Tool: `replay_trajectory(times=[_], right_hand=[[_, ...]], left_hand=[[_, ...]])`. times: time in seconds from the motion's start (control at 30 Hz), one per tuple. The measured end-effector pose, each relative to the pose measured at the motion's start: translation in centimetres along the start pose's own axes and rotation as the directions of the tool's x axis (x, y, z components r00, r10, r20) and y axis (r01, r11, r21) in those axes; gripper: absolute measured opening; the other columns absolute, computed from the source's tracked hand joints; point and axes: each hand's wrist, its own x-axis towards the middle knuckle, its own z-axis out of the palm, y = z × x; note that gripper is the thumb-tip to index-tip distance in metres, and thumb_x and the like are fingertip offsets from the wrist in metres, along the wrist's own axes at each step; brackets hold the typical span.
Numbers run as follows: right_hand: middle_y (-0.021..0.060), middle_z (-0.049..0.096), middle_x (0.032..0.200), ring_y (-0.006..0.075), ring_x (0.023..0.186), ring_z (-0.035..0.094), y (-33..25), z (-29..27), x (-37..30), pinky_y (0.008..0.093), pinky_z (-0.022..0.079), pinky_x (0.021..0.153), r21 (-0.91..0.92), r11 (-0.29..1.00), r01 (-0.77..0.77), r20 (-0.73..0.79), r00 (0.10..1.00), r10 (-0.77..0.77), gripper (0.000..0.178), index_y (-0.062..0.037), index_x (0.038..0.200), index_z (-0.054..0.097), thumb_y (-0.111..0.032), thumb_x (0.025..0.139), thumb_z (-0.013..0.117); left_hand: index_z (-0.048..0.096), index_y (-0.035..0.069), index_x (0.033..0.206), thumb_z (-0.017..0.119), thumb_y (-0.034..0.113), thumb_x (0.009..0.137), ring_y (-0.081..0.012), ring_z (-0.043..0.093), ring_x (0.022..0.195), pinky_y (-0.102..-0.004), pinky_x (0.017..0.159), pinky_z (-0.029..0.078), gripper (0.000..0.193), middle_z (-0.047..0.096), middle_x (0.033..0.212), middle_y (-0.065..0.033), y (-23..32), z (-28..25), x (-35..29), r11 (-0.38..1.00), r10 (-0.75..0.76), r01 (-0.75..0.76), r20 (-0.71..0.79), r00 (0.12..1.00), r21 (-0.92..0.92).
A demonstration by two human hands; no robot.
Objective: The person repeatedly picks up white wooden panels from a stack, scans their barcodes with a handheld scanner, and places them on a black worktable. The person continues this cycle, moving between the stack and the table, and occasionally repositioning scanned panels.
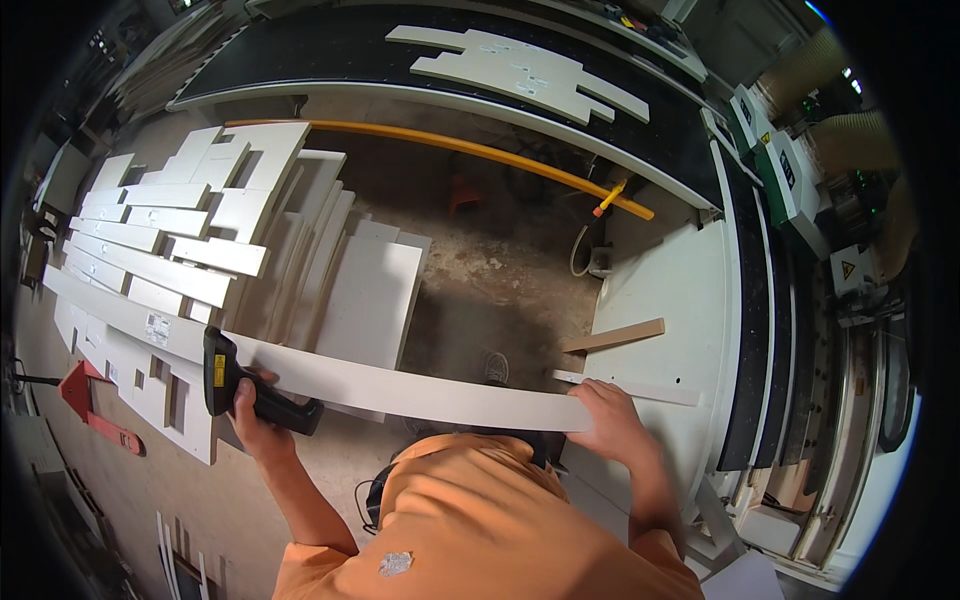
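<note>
My left hand (258, 425) is closed around the grip of a black handheld barcode scanner (222, 385), whose head sits over the long board. The fingers of my right hand (612, 428) are wrapped over the near right end of that long white board (420, 388). From there the board runs left, passes beneath the scanner and reaches over the stack of panels. A white printed label (157, 328) is stuck on its face toward the left end, left of the scanner.
A stack of white panels and strips (225, 215) fills the left side. Behind runs a black conveyor bed (330, 60) bearing more white pieces (520, 75). A yellow rail (450, 143) lies along its front. Machinery (790, 180) stands right; a red pallet-jack handle (100, 415) lies left.
</note>
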Motion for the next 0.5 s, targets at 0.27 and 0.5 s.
replay_trajectory(times=[0.27,0.5], right_hand=[[0.012,0.061,0.112,0.0363,0.103,0.062,10.8,-1.5,6.2,0.0451,0.051,0.088,0.038,0.997,-0.065,-0.231,0.97,0.072,0.056,-0.0054,0.123,0.056,-0.025,0.077,0.083],[0.0111,0.061,0.107,0.0339,0.096,0.064,14.7,-5.2,14.8,0.0436,0.053,0.083,-0.095,0.995,-0.024,-0.417,0.909,-0.018,0.06,-0.0069,0.124,0.057,-0.034,0.078,0.084]], left_hand=[[0.06,0.006,0.117,0.071,0.022,0.084,-0.0091,0.057,0.064,-0.0224,0.043,0.043,0.038,0.066,0.095,-0.0059,-6.4,18.8,-0.6,0.986,-0.145,0.118,0.254,0.956,0.121],[0.061,0.007,0.105,0.07,0.035,0.084,-0.0067,0.052,0.048,-0.0226,0.036,0.031,0.035,0.062,0.078,-0.0005,-16.4,33.7,0.3,0.908,-0.42,0.379,0.397,0.816,0.181]])
